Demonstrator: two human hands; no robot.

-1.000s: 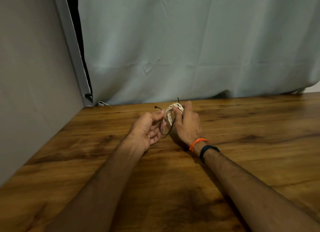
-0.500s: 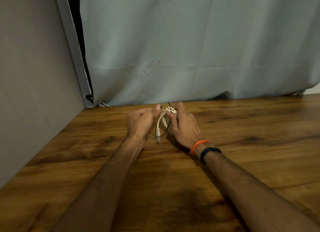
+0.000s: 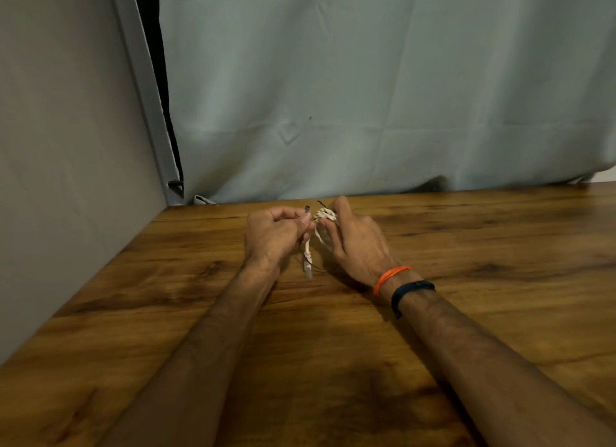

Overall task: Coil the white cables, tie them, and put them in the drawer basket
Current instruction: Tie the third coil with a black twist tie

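Both hands work close together above the desk (image 3: 466,246), near its far edge and toward the far left corner. The right hand (image 3: 353,243) curls its fingers around a small coil of white cable (image 3: 325,215), thumb and forefinger closed on the top of the bundle, where the loops are bunched tight. A thin dark tie (image 3: 320,202) pokes up from the top of the coil just beside the raised forefinger.

The left hand (image 3: 271,233) sits just left of the coil, its fingers curled in, pinching another dark end of the tie (image 3: 307,208) between thumb and fingertip. From between the two hands one loose end of the white cable hangs down, ending in a pale plug (image 3: 307,266) whose tip is at or just above the wood; whether it touches cannot be told.

The right wrist carries an orange band (image 3: 388,276) and, just behind it, a dark band (image 3: 410,291). Both forearms reach in from the near edge of the desk. A pale grey-blue curtain (image 3: 366,96) hangs along the far edge, and a plain grey wall (image 3: 60,146) runs along the left edge.
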